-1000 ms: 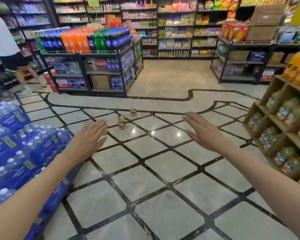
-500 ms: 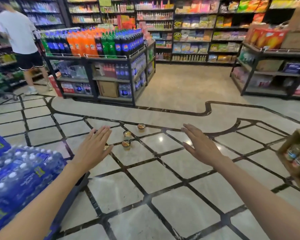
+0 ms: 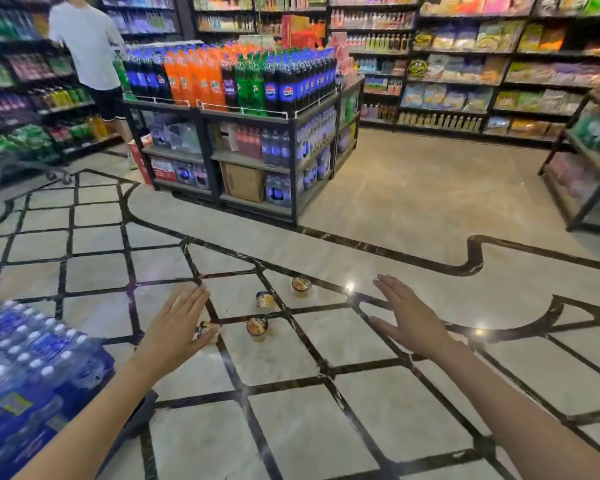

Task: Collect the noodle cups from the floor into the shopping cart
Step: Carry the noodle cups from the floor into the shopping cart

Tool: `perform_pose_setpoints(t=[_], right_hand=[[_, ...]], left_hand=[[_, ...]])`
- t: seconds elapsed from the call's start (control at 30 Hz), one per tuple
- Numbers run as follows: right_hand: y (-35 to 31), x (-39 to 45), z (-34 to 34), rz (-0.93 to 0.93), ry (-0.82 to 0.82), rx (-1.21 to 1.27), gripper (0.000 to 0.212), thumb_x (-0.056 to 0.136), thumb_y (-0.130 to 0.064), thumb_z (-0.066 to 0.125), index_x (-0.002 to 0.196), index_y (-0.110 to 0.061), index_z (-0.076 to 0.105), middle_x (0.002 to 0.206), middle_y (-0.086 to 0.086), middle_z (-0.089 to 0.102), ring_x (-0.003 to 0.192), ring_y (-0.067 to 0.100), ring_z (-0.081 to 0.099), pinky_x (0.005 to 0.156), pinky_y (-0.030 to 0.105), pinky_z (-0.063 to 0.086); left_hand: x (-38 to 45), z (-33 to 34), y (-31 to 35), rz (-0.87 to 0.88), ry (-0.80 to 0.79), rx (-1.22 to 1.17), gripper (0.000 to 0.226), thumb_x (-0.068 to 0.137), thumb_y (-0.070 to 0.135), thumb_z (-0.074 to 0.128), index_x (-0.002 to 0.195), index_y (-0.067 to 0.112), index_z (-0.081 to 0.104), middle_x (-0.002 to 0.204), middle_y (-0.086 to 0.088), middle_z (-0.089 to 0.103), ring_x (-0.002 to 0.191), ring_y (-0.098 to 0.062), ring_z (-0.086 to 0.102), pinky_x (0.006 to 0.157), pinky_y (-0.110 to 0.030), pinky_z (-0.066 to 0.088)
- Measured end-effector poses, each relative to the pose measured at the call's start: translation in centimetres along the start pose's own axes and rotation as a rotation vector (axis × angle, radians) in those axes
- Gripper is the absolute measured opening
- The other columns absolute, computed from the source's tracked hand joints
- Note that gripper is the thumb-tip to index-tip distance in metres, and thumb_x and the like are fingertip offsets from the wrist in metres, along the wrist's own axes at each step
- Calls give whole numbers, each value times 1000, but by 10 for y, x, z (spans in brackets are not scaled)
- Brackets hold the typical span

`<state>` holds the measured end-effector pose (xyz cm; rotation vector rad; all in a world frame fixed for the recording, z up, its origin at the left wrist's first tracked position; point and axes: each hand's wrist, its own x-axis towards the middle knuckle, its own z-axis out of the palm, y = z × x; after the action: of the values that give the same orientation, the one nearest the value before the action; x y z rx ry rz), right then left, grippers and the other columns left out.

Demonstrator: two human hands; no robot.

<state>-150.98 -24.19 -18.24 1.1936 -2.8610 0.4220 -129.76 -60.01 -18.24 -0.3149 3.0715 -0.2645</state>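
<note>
I see both hands extended forward over the floor [image 3: 291,427], palms down, fingers straight. The left hand [image 3: 174,336] is released and holds nothing; the right hand [image 3: 409,323] is likewise released and empty.

Four cups sit on the floor ahead, between the two hands. The far cup [image 3: 301,285] stands upright, well beyond both hands. The middle cup [image 3: 264,299] lies just left of it and nearer; I cannot tell whether it is tilted or on its side. The near cup [image 3: 257,328] stands upright on a black tile line. The fourth cup [image 3: 207,332] is partly hidden behind the left fingertips; I cannot tell whether the hand touches it.

A cart [image 3: 11,171] stands at the left edge, well apart from the cups, blurred. Stacked water packs [image 3: 32,368] fill the lower left beside the left forearm. A soda rack [image 3: 236,133] stands beyond the cups. A person in a white shirt [image 3: 90,46] stands at the far shelves.
</note>
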Motion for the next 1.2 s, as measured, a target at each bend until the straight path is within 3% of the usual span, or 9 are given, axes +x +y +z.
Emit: perform_pose_setpoints(t=[0.07, 0.2, 0.4, 0.57, 0.67, 0.8, 0.93, 1.07, 1.2], right_hand=[[31, 45, -1, 2, -30, 22, 76, 89, -50, 56, 150, -18, 24, 158, -2, 20, 145, 15, 18, 114, 27, 21], [83, 131, 3, 8, -86, 53, 83, 87, -52, 60, 151, -19, 19, 159, -3, 16, 146, 14, 14, 115, 27, 20], [137, 253, 36, 21, -184, 89, 87, 84, -52, 63, 151, -20, 17, 159, -3, 15, 146, 15, 13, 115, 29, 21], [170, 366, 89, 48, -265, 100, 93, 82, -51, 66, 152, -20, 13, 160, -3, 12, 147, 14, 11, 116, 28, 20], [189, 433, 130, 62, -312, 133, 97, 81, -51, 67, 152, -20, 10, 160, -3, 10, 147, 13, 9, 115, 26, 19], [202, 510, 205, 111, -399, 199, 104, 75, -57, 69, 152, -21, 9, 160, -4, 9, 146, 14, 11, 116, 28, 21], [220, 567, 309, 172, -487, 315, 131, 47, -87, 53, 152, -22, 10, 159, -3, 11, 146, 15, 15, 116, 30, 23], [262, 617, 448, 187, -469, 301, 113, 68, -56, 76, 151, -21, 8, 158, -3, 15, 145, 15, 19, 114, 28, 26], [306, 651, 592, 222, -450, 336, 113, 69, -43, 82, 151, -19, 8, 158, -3, 16, 143, 15, 23, 110, 23, 26]], left_hand=[[42, 1, 5, -64, -32, 7, 74, 90, 61, 29, 126, 4, 60, 130, -11, 60, 118, -25, 59, 117, -25, -8], [114, 13, 0, -178, 101, -129, 74, 85, 52, 60, 141, 6, 43, 147, -11, 43, 132, -26, 44, 110, -38, 30], [219, 47, -19, -204, 67, -232, 75, 90, 46, 57, 147, 5, 31, 156, -9, 25, 144, -23, 23, 114, -32, 5], [330, 107, -46, -220, -35, -262, 90, 83, 70, 26, 143, 3, 39, 150, -11, 36, 139, -25, 34, 114, -39, 19], [399, 153, -61, -251, -92, -317, 89, 88, 67, 40, 151, 8, 19, 158, -7, 18, 146, -20, 16, 118, -35, 6], [477, 226, -77, -291, -204, -349, 91, 87, 62, 49, 153, 13, 9, 160, -2, 5, 148, -16, 6, 116, -29, -2], [531, 327, -89, -334, -281, -387, 93, 86, 53, 58, 153, 14, 7, 160, -2, 4, 147, -16, 8, 117, -29, 0], [579, 456, -105, -374, -345, -412, 99, 84, 39, 68, 151, 20, -1, 160, -1, 3, 148, -17, 8, 118, -31, 7], [616, 597, -119, -368, -421, -434, 111, 77, 34, 77, 150, 27, -6, 161, 0, 4, 148, -16, 7, 117, -30, 12]])
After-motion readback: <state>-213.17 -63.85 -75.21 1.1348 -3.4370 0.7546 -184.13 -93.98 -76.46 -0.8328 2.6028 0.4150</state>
